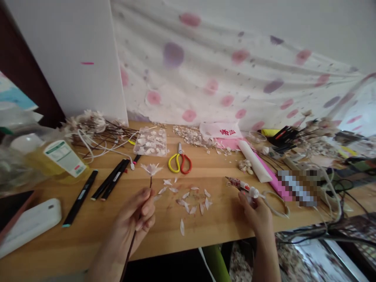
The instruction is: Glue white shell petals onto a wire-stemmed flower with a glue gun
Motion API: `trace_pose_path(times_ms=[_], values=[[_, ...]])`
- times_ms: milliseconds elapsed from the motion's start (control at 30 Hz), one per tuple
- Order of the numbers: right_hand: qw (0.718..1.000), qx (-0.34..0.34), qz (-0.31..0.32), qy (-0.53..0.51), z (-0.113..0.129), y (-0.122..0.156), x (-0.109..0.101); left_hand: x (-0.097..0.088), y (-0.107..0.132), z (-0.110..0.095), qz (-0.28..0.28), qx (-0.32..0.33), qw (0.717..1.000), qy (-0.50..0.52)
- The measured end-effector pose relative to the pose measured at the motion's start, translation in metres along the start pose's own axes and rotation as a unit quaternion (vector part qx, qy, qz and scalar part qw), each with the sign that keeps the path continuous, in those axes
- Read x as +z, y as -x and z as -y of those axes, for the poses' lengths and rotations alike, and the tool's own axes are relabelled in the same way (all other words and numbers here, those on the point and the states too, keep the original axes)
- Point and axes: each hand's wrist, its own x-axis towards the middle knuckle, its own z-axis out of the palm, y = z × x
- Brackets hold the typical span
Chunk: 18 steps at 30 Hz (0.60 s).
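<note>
My left hand (141,213) is closed around the thin dark stem of a flower (151,169). Its pale petals spread open at the top, above my fingers, and the stem runs down past my wrist. In my right hand (257,213) is a glue gun (242,185), its stained body and dark nozzle pointing left and resting at or just above the table; I cannot tell which. Between my hands, several loose white petals (193,210) lie scattered on the wooden table (214,231). The flower and the nozzle are well apart.
Scissors (180,158) with yellow and red handles lie behind the petals, beside a clear tray (150,141) of white pieces. Markers (80,197), a yellow liquid bottle (63,160) and a white phone-like device (32,227) are left. Right stand a white roll (255,161) and tangled cables (333,192).
</note>
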Motion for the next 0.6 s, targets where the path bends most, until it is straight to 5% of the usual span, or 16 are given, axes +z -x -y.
trace_pose_path(times_ms=[100, 200, 300, 500, 600], values=[[0.999, 0.03, -0.021, 0.036, 0.001, 0.017, -0.019, -0.01, -0.01, 0.0, -0.021, 0.001, 0.999, -0.03], [0.987, 0.063, -0.11, 0.098, 0.012, 0.043, -0.044, -0.022, -0.018, -0.003, -0.041, 0.002, 0.997, -0.058], [0.985, 0.028, -0.155, 0.072, 0.027, 0.063, -0.052, -0.035, -0.025, -0.006, -0.037, -0.011, 0.997, -0.068], [0.978, -0.191, 0.081, 0.014, 0.055, 0.06, -0.001, -0.058, -0.034, -0.002, -0.07, -0.038, 0.996, 0.03], [0.963, -0.213, 0.163, 0.014, 0.069, 0.052, 0.019, -0.07, -0.032, 0.0, -0.101, -0.046, 0.992, 0.064]])
